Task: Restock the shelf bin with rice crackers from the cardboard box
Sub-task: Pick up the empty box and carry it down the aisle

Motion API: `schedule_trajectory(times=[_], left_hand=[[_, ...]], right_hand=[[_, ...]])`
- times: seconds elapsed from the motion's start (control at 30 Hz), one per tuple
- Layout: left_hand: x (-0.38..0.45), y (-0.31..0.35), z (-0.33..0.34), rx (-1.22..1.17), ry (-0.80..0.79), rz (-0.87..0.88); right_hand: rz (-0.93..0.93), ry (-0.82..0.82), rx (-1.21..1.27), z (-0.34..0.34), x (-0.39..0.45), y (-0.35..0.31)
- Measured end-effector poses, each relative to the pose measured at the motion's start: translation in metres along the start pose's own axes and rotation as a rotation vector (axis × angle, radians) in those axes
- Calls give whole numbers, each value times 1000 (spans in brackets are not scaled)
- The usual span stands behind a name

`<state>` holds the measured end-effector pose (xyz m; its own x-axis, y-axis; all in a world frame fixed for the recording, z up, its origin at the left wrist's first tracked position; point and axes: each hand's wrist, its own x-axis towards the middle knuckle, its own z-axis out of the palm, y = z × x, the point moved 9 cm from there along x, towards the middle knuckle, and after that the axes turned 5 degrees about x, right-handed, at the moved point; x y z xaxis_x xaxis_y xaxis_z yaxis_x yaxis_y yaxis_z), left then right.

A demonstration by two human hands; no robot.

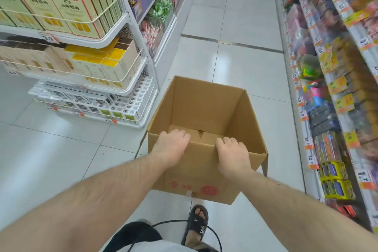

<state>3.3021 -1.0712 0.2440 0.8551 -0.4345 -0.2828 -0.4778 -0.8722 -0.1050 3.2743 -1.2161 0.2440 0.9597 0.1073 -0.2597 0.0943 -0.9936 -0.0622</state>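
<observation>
Pale tiled floor [241, 6] ran down the aisle, crossed by a dark metal strip [231, 44]. On the left, a white wire rack [131, 26] carried cream boxes with red trim [67, 4] on top, yellow-and-beige cartons [106, 61] on the middle tier and small white packs [92, 102] on the lowest, with a run of bagged sweets [157, 8] beyond it. On the right, long shelving [331, 80] held blurred mixed packets behind orange and yellow price tags [311, 157]; a black sandal [197, 223] and a thin black cable [214, 235] showed at the bottom edge.
</observation>
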Motion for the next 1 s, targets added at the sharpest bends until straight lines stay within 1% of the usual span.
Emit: schedule_trajectory(times=[0.2,0.37,0.53,0.73,0.83,0.9,1.0], left_hand=[[94,-66,15,-47,-55,-47],[170,-133,53,-92,-73,-70],[245,-190,130,-119,-162,-50],[323,-228,248,-138,-286,-38],[350,-235,307,-158,-312,-12],[358,-237,339,-170,-338,-3],[362,-242,378,-162,-385,13]], right_hand=[[-57,-50,3,0,120,-8],[-56,-133,-30,34,223,-29],[-32,-248,-42,111,324,-52],[-51,-259,-28,220,420,-66],[-99,-281,-15,283,453,-70],[-138,-250,3,317,467,-74],[-179,-282,-63,357,477,-89]])
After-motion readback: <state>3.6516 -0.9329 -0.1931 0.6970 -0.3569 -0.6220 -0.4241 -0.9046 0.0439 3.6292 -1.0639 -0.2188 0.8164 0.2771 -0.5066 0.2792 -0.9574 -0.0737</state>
